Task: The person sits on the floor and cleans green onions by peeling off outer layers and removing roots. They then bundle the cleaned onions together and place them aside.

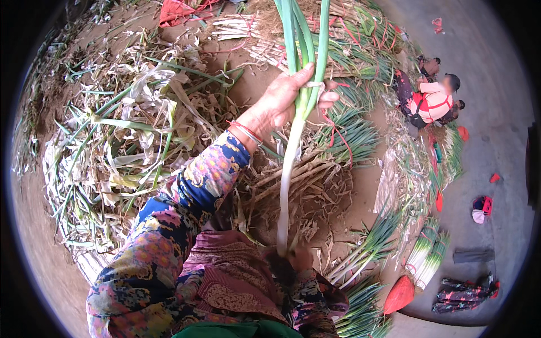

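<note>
My left hand [291, 95] is raised at the top centre, closed round the green leaves of a long green onion [289, 169]. Its thumb lies across the leaves, and a pale strip wraps them at the fingers. The white stalk hangs down towards my lap. At the stalk's root end is my right hand [301, 258], blurred and partly in shadow; its fingers are at the root, but their grip cannot be made out. Behind the stalk, untrimmed green onions [296, 169] with dry brown outer leaves lie on the ground.
A heap of peeled leaves [139, 126] spreads at the left. Tied onion bundles [359, 55] lie at the top. Cleaned onions [363, 253] and white-stalked bundles [427, 253] lie at the lower right, by a red bag [399, 294]. A person [433, 101] sits at the upper right.
</note>
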Motion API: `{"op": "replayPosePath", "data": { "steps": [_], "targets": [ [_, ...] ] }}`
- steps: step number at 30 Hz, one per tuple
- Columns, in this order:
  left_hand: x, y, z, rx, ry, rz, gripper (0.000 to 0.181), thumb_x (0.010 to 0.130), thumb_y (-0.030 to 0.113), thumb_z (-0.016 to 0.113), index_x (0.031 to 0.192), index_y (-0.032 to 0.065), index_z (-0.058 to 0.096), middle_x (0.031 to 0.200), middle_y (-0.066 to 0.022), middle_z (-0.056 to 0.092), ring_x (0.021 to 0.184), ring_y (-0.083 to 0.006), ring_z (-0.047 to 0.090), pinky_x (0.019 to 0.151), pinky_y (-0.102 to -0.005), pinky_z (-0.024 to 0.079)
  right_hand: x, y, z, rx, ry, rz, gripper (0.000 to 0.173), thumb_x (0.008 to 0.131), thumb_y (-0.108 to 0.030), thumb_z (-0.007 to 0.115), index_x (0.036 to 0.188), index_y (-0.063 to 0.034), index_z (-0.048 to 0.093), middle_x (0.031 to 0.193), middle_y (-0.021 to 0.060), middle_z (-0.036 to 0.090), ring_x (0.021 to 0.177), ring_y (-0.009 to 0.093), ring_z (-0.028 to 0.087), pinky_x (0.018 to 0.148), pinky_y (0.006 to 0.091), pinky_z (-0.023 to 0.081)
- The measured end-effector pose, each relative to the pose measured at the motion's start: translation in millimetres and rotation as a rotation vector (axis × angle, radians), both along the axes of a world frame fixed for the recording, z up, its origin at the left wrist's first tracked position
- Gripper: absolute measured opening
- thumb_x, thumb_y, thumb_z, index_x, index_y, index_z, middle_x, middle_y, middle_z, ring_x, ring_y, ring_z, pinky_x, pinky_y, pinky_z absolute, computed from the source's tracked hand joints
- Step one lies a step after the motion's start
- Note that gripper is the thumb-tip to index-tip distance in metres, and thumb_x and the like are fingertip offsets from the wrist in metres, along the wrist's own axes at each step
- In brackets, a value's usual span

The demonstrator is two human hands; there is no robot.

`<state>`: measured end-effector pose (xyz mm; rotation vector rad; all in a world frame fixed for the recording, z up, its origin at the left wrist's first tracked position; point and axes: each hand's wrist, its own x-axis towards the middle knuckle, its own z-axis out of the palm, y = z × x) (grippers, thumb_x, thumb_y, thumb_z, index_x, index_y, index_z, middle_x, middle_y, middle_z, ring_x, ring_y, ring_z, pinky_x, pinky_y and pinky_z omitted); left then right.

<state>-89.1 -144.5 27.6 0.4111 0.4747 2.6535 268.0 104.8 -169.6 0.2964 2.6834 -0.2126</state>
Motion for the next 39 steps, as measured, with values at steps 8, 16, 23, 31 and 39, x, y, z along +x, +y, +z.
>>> {"op": "replayPosePath", "data": {
  "steps": [8, 16, 23, 31, 39],
  "targets": [
    [9.0, 29.2, -8.1, 0.114, -0.06, -0.059, 0.035, 0.095, 0.028, 0.041, 0.108, -0.0046, 0.045, 0.099, -0.0222, 0.058, 0.085, -0.0303, 0.063, 0.078, -0.0441, 0.055, -146.4, -51.8, 148.7, -0.435, 0.709, -0.066, 0.044, 0.078, -0.024, 0.069, 0.112, -0.002, 0.054, 0.102, 0.0186, 0.061, 0.087, 0.028, 0.061, 0.07, 0.0378, 0.049],
    [11.5, 30.4, -12.3, 0.132, -0.094, -0.103, 0.033, 0.094, 0.03, 0.046, 0.105, -0.0018, 0.047, 0.096, -0.0205, 0.06, 0.084, -0.0284, 0.064, 0.078, -0.0463, 0.055, -190.3, -94.9, 182.3, -1.035, 0.922, -0.272, 0.007, 0.083, -0.002, 0.061, 0.088, 0.0018, 0.057, 0.071, 0.0019, 0.057, 0.063, 0.007, 0.055, 0.058, 0.0215, 0.045],
    [4.6, 12.7, -12.4, 0.237, -0.048, -0.145, 0.032, 0.092, 0.029, 0.049, 0.106, 0.0003, 0.048, 0.098, -0.02, 0.059, 0.08, -0.0271, 0.064, 0.072, -0.0436, 0.056, -152.8, -53.3, 157.3, -0.948, 0.89, -0.352, 0.013, 0.089, -0.011, 0.053, 0.095, 0.0, 0.056, 0.08, 0.0035, 0.058, 0.07, 0.01, 0.052, 0.062, 0.0233, 0.044],
    [-7.3, 8.5, -24.1, 0.166, -0.085, -0.112, 0.036, 0.093, 0.032, 0.046, 0.108, -0.0012, 0.044, 0.099, -0.0203, 0.059, 0.081, -0.0257, 0.064, 0.067, -0.0371, 0.055, -137.5, -68.9, 151.8, -0.64, 0.86, 0.087, 0.008, 0.083, -0.006, 0.061, 0.088, -0.0002, 0.059, 0.067, -0.0006, 0.055, 0.058, 0.005, 0.049, 0.051, 0.0202, 0.038],
    [-36.7, -42.0, -16.7, 0.1, -0.023, 0.264, 0.034, 0.097, 0.028, 0.035, 0.107, -0.0038, 0.04, 0.092, -0.0217, 0.059, 0.076, -0.0279, 0.064, 0.06, -0.0354, 0.055, 49.1, 93.1, 59.4, -0.215, 0.311, -0.469, 0.022, 0.076, -0.023, 0.067, 0.08, -0.001, 0.063, 0.064, 0.0082, 0.061, 0.055, 0.016, 0.058, 0.054, 0.0301, 0.045]
  ]
}}
